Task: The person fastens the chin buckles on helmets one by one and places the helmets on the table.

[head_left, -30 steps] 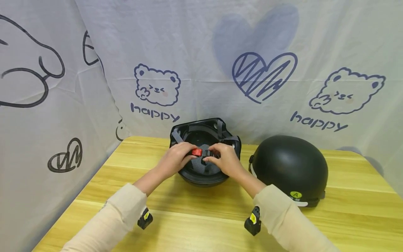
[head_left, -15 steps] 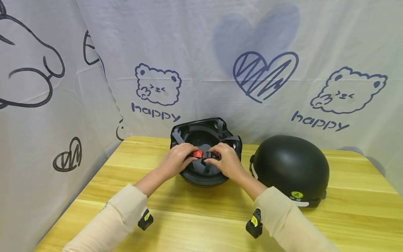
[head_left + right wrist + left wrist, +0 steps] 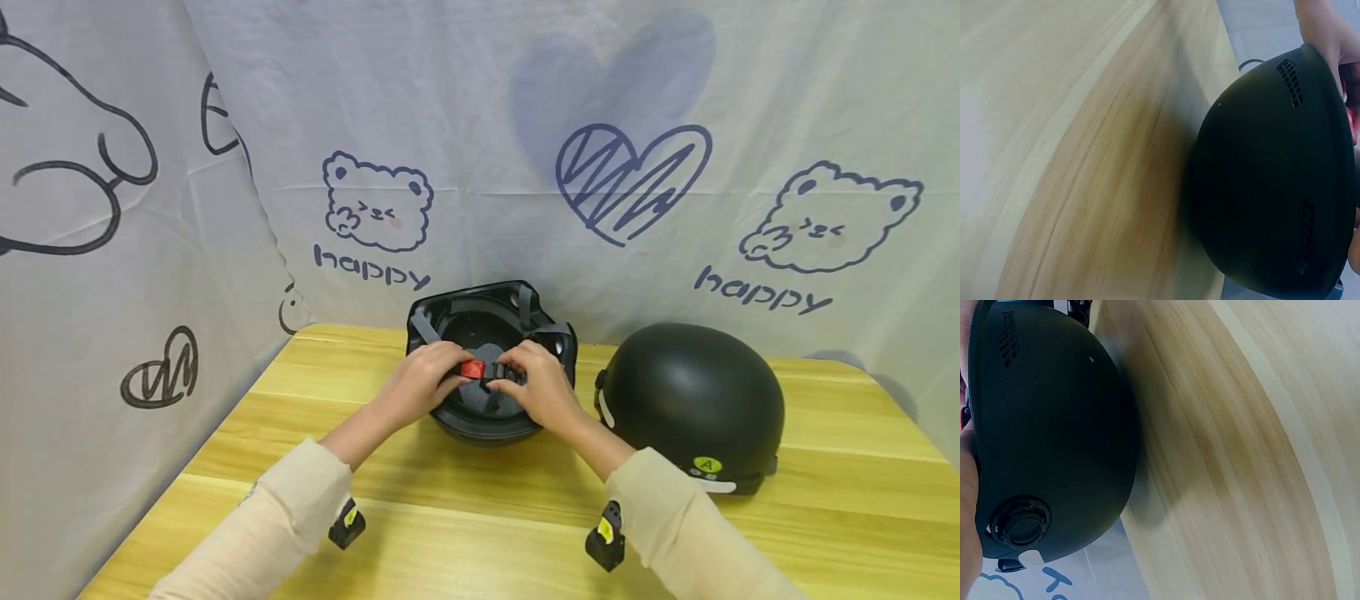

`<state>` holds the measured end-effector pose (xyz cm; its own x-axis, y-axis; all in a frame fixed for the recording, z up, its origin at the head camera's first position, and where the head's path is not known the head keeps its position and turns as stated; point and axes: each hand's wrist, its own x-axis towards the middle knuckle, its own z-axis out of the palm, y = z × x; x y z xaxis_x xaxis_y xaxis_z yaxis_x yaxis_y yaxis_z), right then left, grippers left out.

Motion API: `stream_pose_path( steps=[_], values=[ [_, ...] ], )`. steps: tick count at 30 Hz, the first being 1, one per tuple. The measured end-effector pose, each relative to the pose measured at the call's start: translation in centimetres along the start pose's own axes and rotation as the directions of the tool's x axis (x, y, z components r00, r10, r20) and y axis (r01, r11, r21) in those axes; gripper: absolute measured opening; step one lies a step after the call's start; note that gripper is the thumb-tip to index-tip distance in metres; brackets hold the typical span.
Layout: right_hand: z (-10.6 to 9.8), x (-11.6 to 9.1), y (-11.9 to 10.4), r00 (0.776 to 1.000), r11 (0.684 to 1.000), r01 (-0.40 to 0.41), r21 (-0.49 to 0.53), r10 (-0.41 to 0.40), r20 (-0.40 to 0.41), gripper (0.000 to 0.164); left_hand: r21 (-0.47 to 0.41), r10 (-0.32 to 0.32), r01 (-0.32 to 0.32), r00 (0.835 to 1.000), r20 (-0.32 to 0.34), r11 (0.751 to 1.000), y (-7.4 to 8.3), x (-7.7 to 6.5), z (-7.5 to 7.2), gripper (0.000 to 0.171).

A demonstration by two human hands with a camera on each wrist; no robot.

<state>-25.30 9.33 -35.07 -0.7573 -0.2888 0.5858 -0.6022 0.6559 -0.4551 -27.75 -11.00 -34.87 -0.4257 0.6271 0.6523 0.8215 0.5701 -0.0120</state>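
An upturned black helmet sits toward the back of the table, its lining and grey straps showing. Over its opening, my left hand pinches the red buckle half between thumb and fingers. Facing it, my right hand pinches the black buckle half on the other strap end. The two halves are lined up end to end, red against black. In the left wrist view, the helmet's outer shell hides most of the fingers; a bit of red shows past the shell in the right wrist view.
A second black helmet stands dome up to the right, with a yellow "A" sticker on it. Both rest on a wooden table. A white cloth with printed bears and hearts hangs behind and at the left.
Both hands and the buckle halves have shifted very slightly downward in the head view. Each hand keeps its pinch, and the helmets stay where they were.
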Motion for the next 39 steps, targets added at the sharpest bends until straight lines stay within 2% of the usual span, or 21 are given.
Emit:
stream_pose_path(
  steps=[5,10,18,33,39],
  values=[
    [0.05,-0.06,-0.10,0.999,1.000,0.028,-0.013,-0.028,-0.026,0.027,-0.016,0.006,-0.006,1.000,-0.014,1.000,-0.14,-0.03,-0.01,0.026],
    [0.06,0.07,-0.08,0.996,0.998,0.063,-0.016,-0.064,-0.063,0.027,-0.027,-0.015,0.016,1.000,0.007,0.999,-0.32,0.04,0.01,0.026],
    [0.06,0.16,0.10,0.992,0.994,0.110,-0.023,-0.111,-0.059,0.028,-0.015,-0.015,0.015,0.999,0.029,1.000,-0.16,0.24,-0.14,0.025],
    [-0.02,-0.06,0.03,0.981,0.981,0.180,-0.073,-0.184,-0.059,0.029,-0.022,0.034,-0.035,0.999,-0.038,0.999,0.01,-0.02,0.07,0.029],
    [0.08,-0.24,0.00,0.973,0.972,0.217,-0.087,-0.222,-0.059,0.027,-0.022,0.043,-0.044,0.998,-0.043,0.999,-0.03,-0.32,0.17,0.030]
  ],
)
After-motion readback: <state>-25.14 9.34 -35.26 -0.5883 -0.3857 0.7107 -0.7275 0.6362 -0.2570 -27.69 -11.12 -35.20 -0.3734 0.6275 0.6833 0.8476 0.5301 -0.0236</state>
